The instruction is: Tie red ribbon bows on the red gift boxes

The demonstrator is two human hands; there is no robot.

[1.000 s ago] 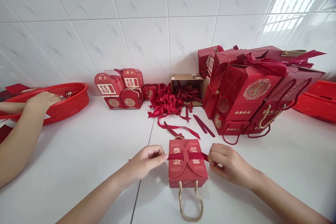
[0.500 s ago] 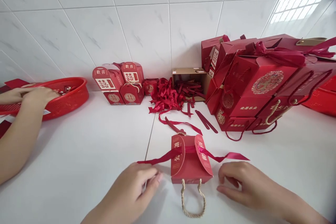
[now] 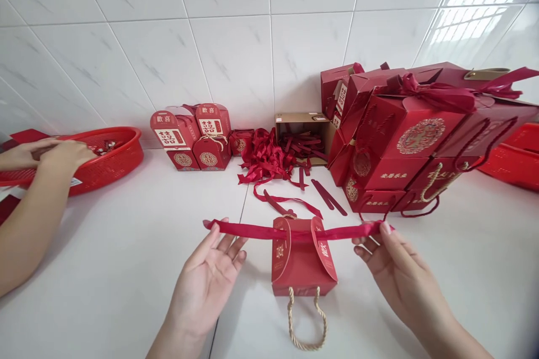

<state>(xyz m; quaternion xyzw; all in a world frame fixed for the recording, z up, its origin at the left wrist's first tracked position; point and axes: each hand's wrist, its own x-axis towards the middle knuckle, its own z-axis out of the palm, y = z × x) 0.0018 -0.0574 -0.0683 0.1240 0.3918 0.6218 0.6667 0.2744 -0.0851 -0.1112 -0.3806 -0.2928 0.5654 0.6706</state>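
Observation:
A red gift box [image 3: 301, 269] with gold lettering and a twisted cord handle [image 3: 307, 343] stands on the white table in front of me. A dark red ribbon [image 3: 252, 230] runs through the slots of its two curved top flaps and stretches out to both sides. Pinched between the thumb and fingers of my left hand [image 3: 206, 286] is the ribbon's left end. My right hand [image 3: 400, 280] pinches the right end in the same way. Both hands are raised beside the box, palms partly turned up, and the ribbon looks nearly straight.
Behind the box lie a ribbon pile [image 3: 267, 154], loose dark red strips [image 3: 328, 197] and an open cardboard box [image 3: 303, 118]. Stacked red gift boxes [image 3: 396, 174] rise at right; several smaller boxes [image 3: 189, 137] stand back left. A co-worker's hands [image 3: 63, 154] reach into a red basket [image 3: 113, 165].
Both my hands have lifted and taken hold of the ribbon's ends, which lay loose beside the box. The ribbon has gone from drooping to nearly straight.

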